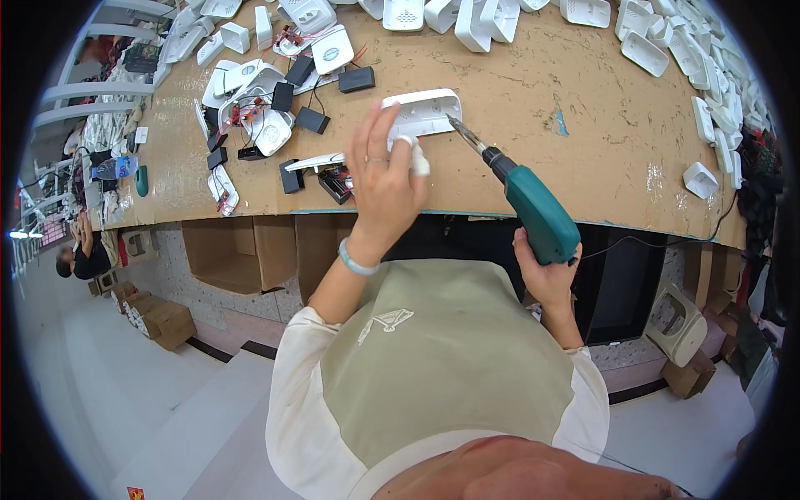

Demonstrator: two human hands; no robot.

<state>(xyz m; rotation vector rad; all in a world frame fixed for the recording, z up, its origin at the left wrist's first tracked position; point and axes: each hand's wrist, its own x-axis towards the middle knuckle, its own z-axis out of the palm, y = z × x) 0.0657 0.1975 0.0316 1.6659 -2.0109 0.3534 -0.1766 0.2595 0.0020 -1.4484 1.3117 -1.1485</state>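
My right hand (552,279) grips the handle of a teal, gun-shaped soldering iron (540,212). Its metal tip points up-left and meets, or hangs just over, the right end of a white plastic housing (435,107) on the table. My left hand (385,171) reaches over the housing's left end with fingers stretched out; whether they press on it is hard to tell. White wrapping covers a digit on its right side. Beside that hand lie a thin white panel (318,161) and a black battery box (337,185) with wires, partly hidden by the hand.
Wired white housings (271,131) and black boxes (357,80) crowd the table's left. Empty white shells (644,54) pile along the back and right. A dark cord (692,242) trails over the table's front right edge. Cardboard boxes (221,254) stand below the table.
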